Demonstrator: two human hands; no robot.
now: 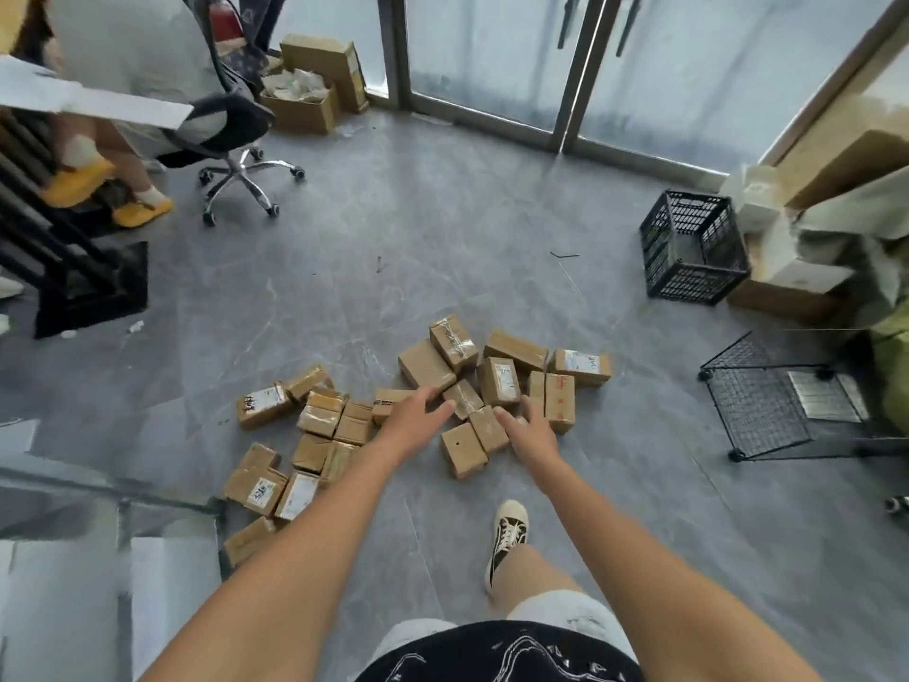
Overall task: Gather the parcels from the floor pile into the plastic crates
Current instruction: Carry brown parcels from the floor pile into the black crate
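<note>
parcels: pile of small brown cardboard parcels, taped, some with white labels, scattered on the grey tiled floor in front of me; two loose clusters, one lower left, one centre-right
left hand: arm stretched out over the pile, fingers straight and together, grip wide, holding nothing; fingertips above a taped parcel mid-pile, contact unclear
right hand: stretched out beside the left, fingers relaxed and spread, grip wide, holding nothing; over the parcels at the right cluster's near edge
gap: the two hands sit apart with a couple of parcels between them
crate: black plastic lattice crate, tilted, well apart from the pile at far right, against stacked cardboard boxes
my foot: black-and-white sneaker on the floor, near side of the pile
wire rack: black wire mesh rack on the floor at right
chair: black swivel office chair with chrome base, far left, another person seated on it
back: glass doors, open brown carton beside them
</note>
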